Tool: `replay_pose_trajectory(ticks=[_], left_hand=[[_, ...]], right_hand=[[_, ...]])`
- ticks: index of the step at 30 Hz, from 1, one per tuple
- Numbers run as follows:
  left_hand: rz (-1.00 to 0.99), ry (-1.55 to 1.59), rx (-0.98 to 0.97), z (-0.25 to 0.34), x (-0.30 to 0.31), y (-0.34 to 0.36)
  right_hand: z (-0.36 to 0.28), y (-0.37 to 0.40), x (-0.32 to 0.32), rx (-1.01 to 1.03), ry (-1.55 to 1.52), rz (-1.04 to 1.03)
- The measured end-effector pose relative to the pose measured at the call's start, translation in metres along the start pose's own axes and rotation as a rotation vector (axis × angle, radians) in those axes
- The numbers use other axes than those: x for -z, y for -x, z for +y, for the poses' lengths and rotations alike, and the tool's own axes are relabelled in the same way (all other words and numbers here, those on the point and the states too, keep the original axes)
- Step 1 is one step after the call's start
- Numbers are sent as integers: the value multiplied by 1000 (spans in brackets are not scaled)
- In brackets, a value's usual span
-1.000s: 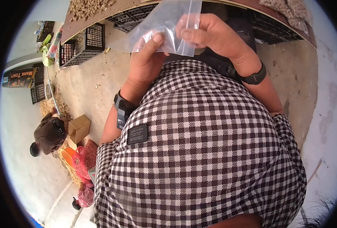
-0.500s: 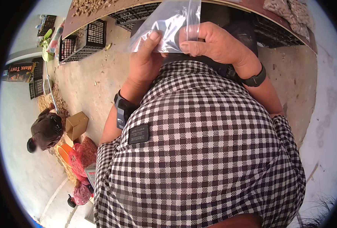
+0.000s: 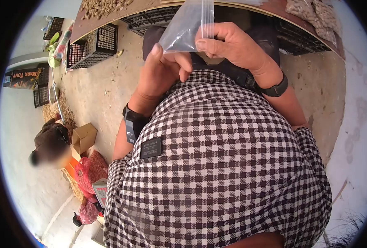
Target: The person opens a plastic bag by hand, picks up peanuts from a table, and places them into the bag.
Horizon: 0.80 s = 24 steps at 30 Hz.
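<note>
Peanuts (image 3: 298,8) fill bags (image 3: 325,21) while right grip (image 3: 235,47) pinches clear pouch (image 3: 184,29), left grip (image 3: 160,72) released.

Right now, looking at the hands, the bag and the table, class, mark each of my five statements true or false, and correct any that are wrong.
1. The right hand grips the clear bag near its ribbed strip. True.
2. The clear bag is packed full of nuts. False: it looks empty.
3. A heap of unshelled nuts lies towards the left end of the table. True.
4. Both wrists are bare. False: a dark band is on the left wrist and another on the right wrist.
5. The open black crate at the left sits on top of the table. False: it stands on the floor.
</note>
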<state>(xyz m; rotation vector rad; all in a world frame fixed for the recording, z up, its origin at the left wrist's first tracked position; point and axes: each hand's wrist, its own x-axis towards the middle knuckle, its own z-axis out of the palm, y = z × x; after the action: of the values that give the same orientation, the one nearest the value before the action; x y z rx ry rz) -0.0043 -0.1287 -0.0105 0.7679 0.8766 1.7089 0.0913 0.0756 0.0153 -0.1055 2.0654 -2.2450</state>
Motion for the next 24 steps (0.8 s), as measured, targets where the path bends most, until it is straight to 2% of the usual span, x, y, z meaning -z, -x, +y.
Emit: replay_pose_trajectory(ticks=[3,6,9,12,15,17,24], left_hand=[[-120,-41,34,8,-19,6],[-151,-153,29,19,-22,9],[-90,-143,-69,30,-10,10],[111,-177,-232,38,-12,2],[134,-244,-180,28,-20,-11],[167,-216,-96,20,-27,-16],[183,-212,-136,12,-27,-24]], right_hand=[[2,1,3,22,4,49],[3,0,2,118,15,131],[1,0,3,133,64,120],[-2,1,0,68,162,107],[-6,0,-10,228,183,86],[-11,1,-14,178,95,60],[-15,1,-9,167,61,-2]])
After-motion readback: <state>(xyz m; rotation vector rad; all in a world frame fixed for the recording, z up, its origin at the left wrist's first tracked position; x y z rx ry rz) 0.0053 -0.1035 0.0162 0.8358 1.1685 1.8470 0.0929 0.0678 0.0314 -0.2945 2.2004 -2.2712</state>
